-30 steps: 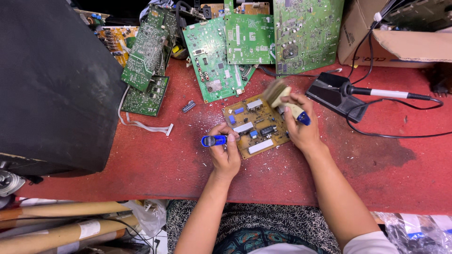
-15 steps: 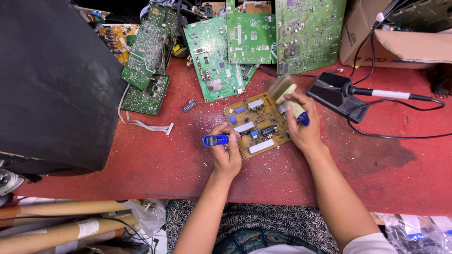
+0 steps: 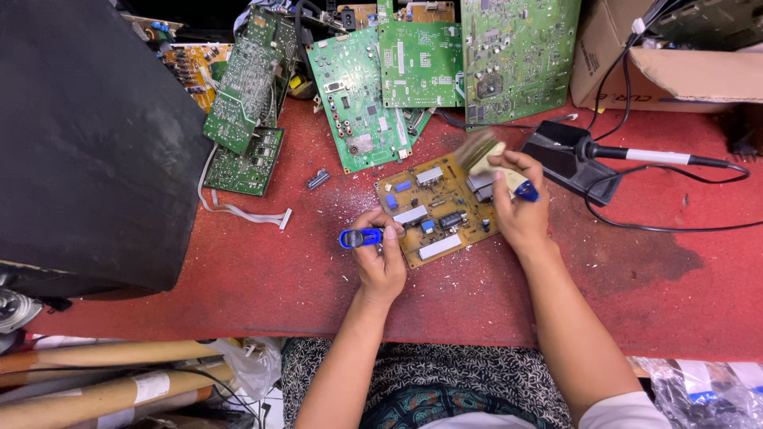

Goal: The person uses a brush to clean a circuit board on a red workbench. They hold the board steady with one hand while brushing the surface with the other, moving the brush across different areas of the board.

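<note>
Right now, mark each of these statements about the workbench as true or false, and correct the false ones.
1. The left hand holds a blue-handled tool. True.
2. The yellow circuit board lies on a green tabletop. False: the tabletop is red.
3. The right hand holds a brush over the yellow circuit board. True.
4. The soldering iron is in the right hand. False: it rests on its black stand, apart from both hands.
5. Several green circuit boards lie beyond the yellow one. True.
</note>
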